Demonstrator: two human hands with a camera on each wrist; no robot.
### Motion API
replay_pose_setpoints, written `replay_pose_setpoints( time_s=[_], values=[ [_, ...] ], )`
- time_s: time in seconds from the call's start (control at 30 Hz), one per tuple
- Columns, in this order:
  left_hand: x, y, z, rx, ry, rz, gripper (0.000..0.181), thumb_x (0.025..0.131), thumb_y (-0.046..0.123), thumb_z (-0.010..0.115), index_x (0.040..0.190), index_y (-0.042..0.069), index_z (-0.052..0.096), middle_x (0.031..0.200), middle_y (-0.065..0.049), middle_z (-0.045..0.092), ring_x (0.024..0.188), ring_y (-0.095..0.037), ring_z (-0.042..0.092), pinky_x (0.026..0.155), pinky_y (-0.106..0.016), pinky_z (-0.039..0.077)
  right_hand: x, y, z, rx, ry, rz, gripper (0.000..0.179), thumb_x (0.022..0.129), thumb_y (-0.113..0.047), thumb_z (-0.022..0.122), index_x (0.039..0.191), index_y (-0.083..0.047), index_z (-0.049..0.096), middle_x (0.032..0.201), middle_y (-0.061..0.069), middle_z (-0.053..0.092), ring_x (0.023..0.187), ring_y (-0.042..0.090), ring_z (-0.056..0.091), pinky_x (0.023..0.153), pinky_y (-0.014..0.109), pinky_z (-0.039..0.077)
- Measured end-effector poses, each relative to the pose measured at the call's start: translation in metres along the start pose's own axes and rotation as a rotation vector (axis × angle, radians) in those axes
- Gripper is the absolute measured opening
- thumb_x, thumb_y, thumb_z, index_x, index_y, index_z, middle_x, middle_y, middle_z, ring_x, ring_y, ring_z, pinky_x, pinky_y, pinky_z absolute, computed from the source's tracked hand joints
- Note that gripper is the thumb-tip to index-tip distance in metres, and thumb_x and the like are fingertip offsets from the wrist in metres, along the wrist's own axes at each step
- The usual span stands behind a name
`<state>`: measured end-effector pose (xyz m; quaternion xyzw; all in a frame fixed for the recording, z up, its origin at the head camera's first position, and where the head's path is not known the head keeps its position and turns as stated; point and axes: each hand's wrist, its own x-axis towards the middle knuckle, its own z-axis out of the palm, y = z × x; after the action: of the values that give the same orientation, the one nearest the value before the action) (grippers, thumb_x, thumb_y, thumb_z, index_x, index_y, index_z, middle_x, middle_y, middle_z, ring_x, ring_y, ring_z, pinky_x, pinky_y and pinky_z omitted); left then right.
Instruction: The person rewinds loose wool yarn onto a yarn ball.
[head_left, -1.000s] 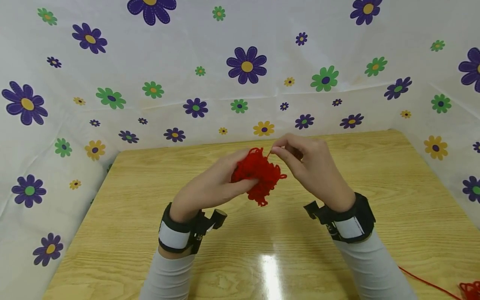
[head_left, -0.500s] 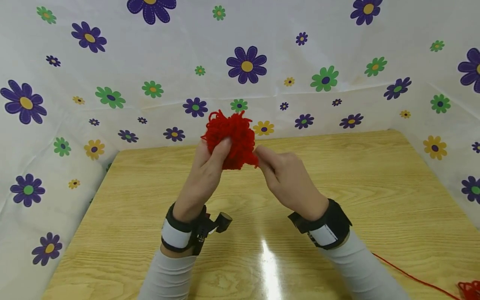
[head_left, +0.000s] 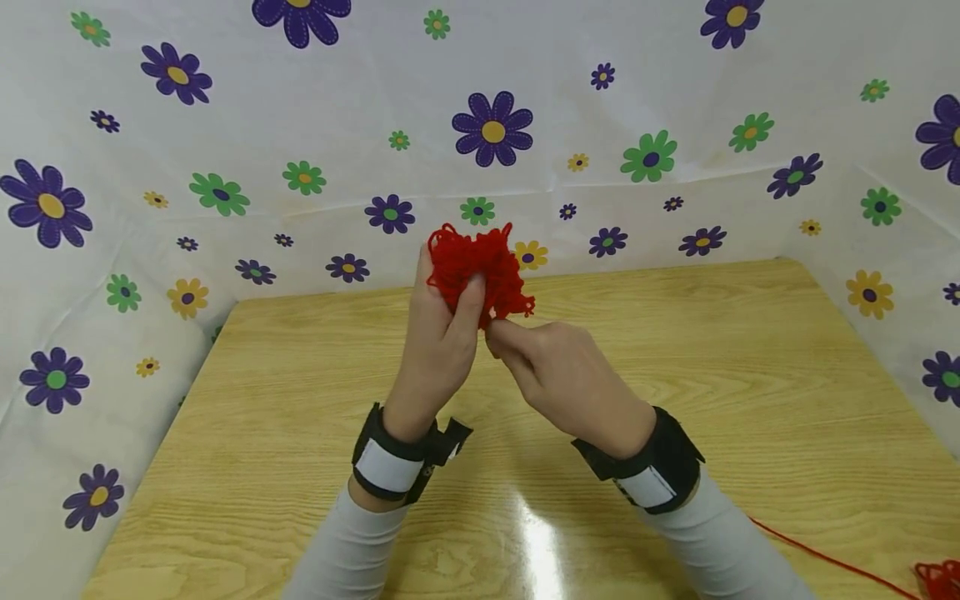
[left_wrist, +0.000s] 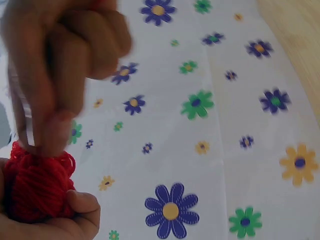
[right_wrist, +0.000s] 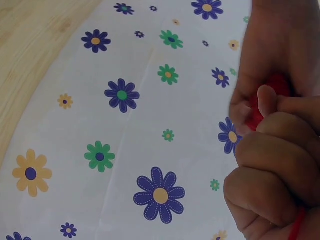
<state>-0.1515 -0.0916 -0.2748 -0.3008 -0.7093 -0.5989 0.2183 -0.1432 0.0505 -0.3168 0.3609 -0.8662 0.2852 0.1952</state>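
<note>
A looped bundle of red yarn [head_left: 480, 262] is held up near the table's far edge. My left hand [head_left: 438, 342] grips it, thumb across the near face; in the left wrist view the strands of the yarn bundle [left_wrist: 37, 187] lie wound side by side. Against the bundle's lower edge, my right hand [head_left: 570, 375] has its fingers curled, thumb and forefinger pinching at the yarn. From the right wrist view, a red strand [right_wrist: 297, 225] crosses the right palm below the curled fingers [right_wrist: 275, 150]. What exactly lies between the right fingertips is hidden.
On the wood-grain table [head_left: 300, 467], a loose red strand [head_left: 832, 557] runs from beneath the right forearm to more red yarn [head_left: 941, 577] at the lower right corner. A white cloth [head_left: 337, 133] with printed flowers stands behind and at both sides.
The yarn bundle rose and moved left, then slightly right again, turning in the left hand. My right hand went from pulling a strand out at the right to the bundle's lower edge.
</note>
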Motion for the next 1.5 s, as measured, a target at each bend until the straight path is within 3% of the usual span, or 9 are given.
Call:
replay_pose_setpoints(
  time_s=[0.2, 0.33, 0.53, 0.7, 0.77, 0.97, 1.13, 1.27, 1.5],
  values=[
    [0.0, -0.023, 0.001, 0.311, -0.06, 0.069, 0.028, 0.087, 0.001, 0.048, 0.113, -0.003, 0.037, 0.107, -0.011, 0.039, 0.098, -0.016, 0.042, 0.079, -0.028, 0.043, -0.003, 0.004, -0.02, 0.136, -0.03, 0.025, 0.012, 0.091, -0.02, 0.049, 0.079, -0.018, 0.05, 0.055, -0.007, 0.035, 0.043, 0.005, 0.03, 0.039, 0.022, 0.025],
    [-0.001, -0.043, 0.0, 0.437, -0.166, 0.08, 0.032, 0.087, 0.006, 0.05, 0.116, 0.0, 0.038, 0.107, -0.008, 0.036, 0.1, -0.014, 0.037, 0.08, -0.026, 0.04, -0.006, 0.011, -0.035, 0.233, -0.002, 0.043, 0.014, 0.089, -0.016, 0.051, 0.076, -0.019, 0.053, 0.055, -0.008, 0.039, 0.044, 0.004, 0.034, 0.039, 0.021, 0.029],
    [-0.005, -0.047, -0.002, 0.612, -0.361, 0.051, 0.034, 0.084, 0.01, 0.055, 0.114, 0.002, 0.041, 0.1, -0.005, 0.037, 0.096, -0.017, 0.032, 0.075, -0.025, 0.038, -0.007, 0.016, -0.044, 0.31, 0.015, 0.04, 0.012, 0.088, -0.017, 0.053, 0.077, -0.015, 0.057, 0.06, -0.007, 0.047, 0.049, 0.004, 0.042, 0.046, 0.019, 0.041],
    [-0.009, -0.04, -0.005, 0.548, -0.552, 0.033, 0.032, 0.083, 0.009, 0.059, 0.112, 0.006, 0.046, 0.099, -0.001, 0.039, 0.096, -0.017, 0.031, 0.078, -0.027, 0.036, -0.009, 0.021, -0.049, 0.348, 0.059, 0.058, 0.01, 0.086, -0.015, 0.056, 0.077, -0.013, 0.06, 0.063, -0.005, 0.05, 0.056, 0.004, 0.048, 0.061, 0.018, 0.049],
    [-0.01, -0.036, -0.006, 0.518, -0.618, 0.034, 0.031, 0.084, 0.009, 0.059, 0.112, 0.008, 0.048, 0.099, 0.001, 0.041, 0.096, -0.016, 0.031, 0.079, -0.028, 0.034, -0.01, 0.024, -0.051, 0.335, 0.077, 0.063, 0.009, 0.086, -0.015, 0.058, 0.077, -0.013, 0.061, 0.063, -0.006, 0.051, 0.053, 0.004, 0.046, 0.058, 0.017, 0.048],
    [-0.012, -0.025, -0.009, 0.381, -0.737, 0.022, 0.033, 0.085, 0.007, 0.057, 0.117, 0.011, 0.049, 0.103, 0.006, 0.044, 0.098, -0.009, 0.035, 0.083, -0.023, 0.037, -0.009, 0.03, -0.051, 0.25, 0.12, 0.063, 0.008, 0.084, -0.019, 0.061, 0.077, -0.016, 0.063, 0.054, -0.008, 0.039, 0.038, 0.008, 0.025, 0.035, 0.023, 0.021],
    [-0.01, -0.01, -0.013, 0.225, -0.747, -0.016, 0.041, 0.083, -0.003, 0.055, 0.121, 0.009, 0.044, 0.111, 0.005, 0.047, 0.099, -0.005, 0.043, 0.083, -0.022, 0.042, -0.008, 0.03, -0.05, 0.226, 0.157, 0.072, 0.005, 0.083, -0.017, 0.061, 0.079, -0.016, 0.064, 0.051, -0.008, 0.034, 0.038, 0.007, 0.025, 0.034, 0.023, 0.02],
    [-0.006, 0.009, -0.014, 0.106, -0.7, -0.056, 0.043, 0.079, -0.013, 0.052, 0.12, 0.0, 0.043, 0.108, -0.004, 0.053, 0.09, -0.008, 0.053, 0.077, -0.024, 0.047, -0.006, 0.022, -0.055, 0.217, 0.213, 0.074, 0.004, 0.082, -0.013, 0.063, 0.078, -0.013, 0.064, 0.05, -0.007, 0.033, 0.038, 0.007, 0.024, 0.035, 0.023, 0.018],
    [-0.003, 0.022, -0.015, 0.044, -0.622, -0.046, 0.046, 0.072, -0.019, 0.05, 0.115, -0.003, 0.046, 0.107, -0.009, 0.054, 0.092, -0.012, 0.054, 0.075, -0.027, 0.049, -0.002, 0.015, -0.062, 0.199, 0.263, 0.069, 0.005, 0.08, -0.006, 0.063, 0.076, -0.008, 0.064, 0.05, -0.006, 0.036, 0.039, 0.008, 0.023, 0.036, 0.022, 0.017]
  ],
)
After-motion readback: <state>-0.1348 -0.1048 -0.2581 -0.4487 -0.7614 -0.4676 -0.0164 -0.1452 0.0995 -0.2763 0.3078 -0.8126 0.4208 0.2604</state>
